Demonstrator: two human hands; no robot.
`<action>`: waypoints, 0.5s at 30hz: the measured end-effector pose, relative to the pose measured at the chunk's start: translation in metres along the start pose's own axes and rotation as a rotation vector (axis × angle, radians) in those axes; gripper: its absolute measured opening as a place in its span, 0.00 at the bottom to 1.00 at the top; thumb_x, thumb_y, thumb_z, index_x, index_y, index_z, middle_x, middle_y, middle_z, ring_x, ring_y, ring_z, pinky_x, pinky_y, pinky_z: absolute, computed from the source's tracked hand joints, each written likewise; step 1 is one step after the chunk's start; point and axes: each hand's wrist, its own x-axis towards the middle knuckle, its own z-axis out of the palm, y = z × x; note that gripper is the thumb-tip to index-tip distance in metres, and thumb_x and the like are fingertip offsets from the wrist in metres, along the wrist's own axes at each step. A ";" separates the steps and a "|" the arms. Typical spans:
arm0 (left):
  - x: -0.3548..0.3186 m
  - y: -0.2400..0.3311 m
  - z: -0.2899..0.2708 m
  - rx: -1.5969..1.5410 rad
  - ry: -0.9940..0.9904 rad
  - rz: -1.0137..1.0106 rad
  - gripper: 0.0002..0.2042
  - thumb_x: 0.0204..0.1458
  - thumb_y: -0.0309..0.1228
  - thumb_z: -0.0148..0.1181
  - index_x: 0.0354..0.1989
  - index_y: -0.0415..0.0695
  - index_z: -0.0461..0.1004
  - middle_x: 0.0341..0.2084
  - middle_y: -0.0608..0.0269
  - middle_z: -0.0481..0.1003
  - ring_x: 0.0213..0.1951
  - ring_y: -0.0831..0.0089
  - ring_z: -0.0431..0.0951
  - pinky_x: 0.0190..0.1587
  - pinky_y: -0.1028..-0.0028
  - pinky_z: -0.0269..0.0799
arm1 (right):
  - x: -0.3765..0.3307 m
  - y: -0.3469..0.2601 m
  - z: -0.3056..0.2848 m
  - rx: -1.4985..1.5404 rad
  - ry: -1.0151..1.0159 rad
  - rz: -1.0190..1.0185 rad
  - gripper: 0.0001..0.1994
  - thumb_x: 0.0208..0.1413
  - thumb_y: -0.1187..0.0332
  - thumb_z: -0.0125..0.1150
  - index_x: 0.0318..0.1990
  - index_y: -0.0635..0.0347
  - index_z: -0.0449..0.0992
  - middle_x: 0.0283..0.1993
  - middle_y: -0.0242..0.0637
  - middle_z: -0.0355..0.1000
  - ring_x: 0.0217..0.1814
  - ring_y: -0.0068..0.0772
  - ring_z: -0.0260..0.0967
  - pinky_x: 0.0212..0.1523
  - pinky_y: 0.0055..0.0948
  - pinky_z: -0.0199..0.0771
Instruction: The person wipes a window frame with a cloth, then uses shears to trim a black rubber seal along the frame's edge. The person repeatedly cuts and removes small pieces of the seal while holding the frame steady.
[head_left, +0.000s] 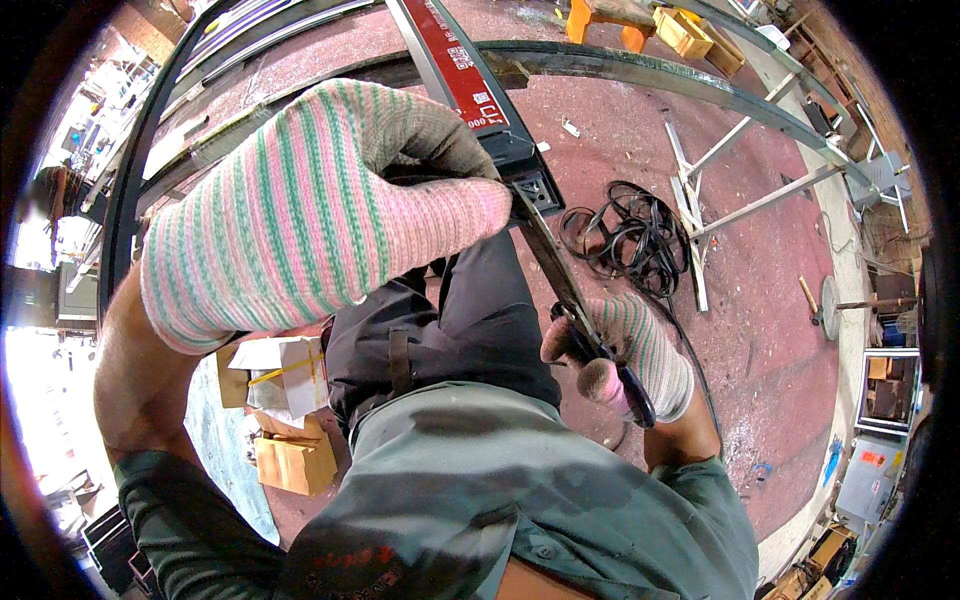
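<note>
Two striped knit gloves, pink and green, cover the person's hands. The left hand (300, 200) is raised close to the camera, its grip clenched around the near end of a long black bar with a red label (465, 75) that runs away toward the top of the view. The right hand (625, 355) sits lower, just right of the bar's end, its grip closed on the black handle of a tool (600, 350) whose thin dark blade reaches up to the bar. A coil of black cable (625, 235) lies on the red floor (770, 330) right of the bar, with cardboard boxes (285, 420) below the left hand.
</note>
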 end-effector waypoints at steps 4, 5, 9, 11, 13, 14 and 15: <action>0.000 0.000 0.002 -0.041 0.002 -0.016 0.15 0.55 0.38 0.64 0.38 0.35 0.80 0.28 0.66 0.79 0.34 0.81 0.76 0.41 0.75 0.74 | 0.002 0.004 -0.001 -0.044 -0.005 -0.036 0.41 0.45 0.22 0.57 0.35 0.60 0.77 0.21 0.34 0.70 0.23 0.29 0.69 0.27 0.31 0.68; 0.000 0.001 0.002 -0.041 0.001 -0.018 0.15 0.55 0.38 0.64 0.38 0.35 0.80 0.28 0.66 0.79 0.34 0.81 0.76 0.41 0.75 0.74 | 0.002 0.006 -0.001 -0.053 -0.007 -0.042 0.41 0.46 0.22 0.57 0.34 0.60 0.77 0.20 0.35 0.69 0.23 0.29 0.69 0.26 0.32 0.68; -0.003 0.003 0.002 0.024 0.042 -0.002 0.14 0.55 0.37 0.64 0.38 0.35 0.81 0.28 0.66 0.79 0.34 0.81 0.76 0.41 0.76 0.75 | 0.003 0.008 0.001 -0.056 -0.007 -0.065 0.40 0.47 0.23 0.58 0.34 0.60 0.76 0.19 0.36 0.69 0.21 0.33 0.69 0.26 0.33 0.67; -0.001 0.002 0.003 -0.013 0.024 -0.022 0.14 0.54 0.36 0.64 0.38 0.35 0.81 0.28 0.66 0.79 0.34 0.82 0.76 0.40 0.76 0.75 | 0.002 0.009 0.001 -0.057 0.001 -0.059 0.39 0.47 0.24 0.58 0.34 0.59 0.76 0.19 0.36 0.68 0.21 0.36 0.69 0.26 0.33 0.67; 0.000 0.002 0.002 -0.010 0.013 -0.022 0.13 0.54 0.35 0.64 0.38 0.35 0.81 0.28 0.66 0.79 0.34 0.82 0.76 0.40 0.76 0.75 | 0.002 0.008 0.002 -0.060 0.009 -0.052 0.39 0.47 0.24 0.58 0.34 0.60 0.77 0.19 0.37 0.68 0.21 0.36 0.69 0.26 0.33 0.67; 0.000 0.003 0.002 -0.008 0.009 -0.023 0.13 0.54 0.35 0.65 0.38 0.35 0.81 0.28 0.66 0.79 0.34 0.82 0.76 0.40 0.76 0.75 | 0.001 0.007 0.002 -0.061 0.012 -0.050 0.39 0.48 0.25 0.59 0.33 0.60 0.77 0.19 0.37 0.68 0.21 0.37 0.69 0.26 0.33 0.67; 0.000 0.004 0.002 -0.005 0.008 -0.028 0.13 0.54 0.35 0.65 0.38 0.35 0.81 0.28 0.66 0.79 0.34 0.82 0.76 0.40 0.76 0.74 | 0.001 0.006 0.001 -0.072 0.002 -0.050 0.39 0.48 0.25 0.59 0.33 0.60 0.77 0.20 0.37 0.69 0.22 0.37 0.69 0.26 0.33 0.67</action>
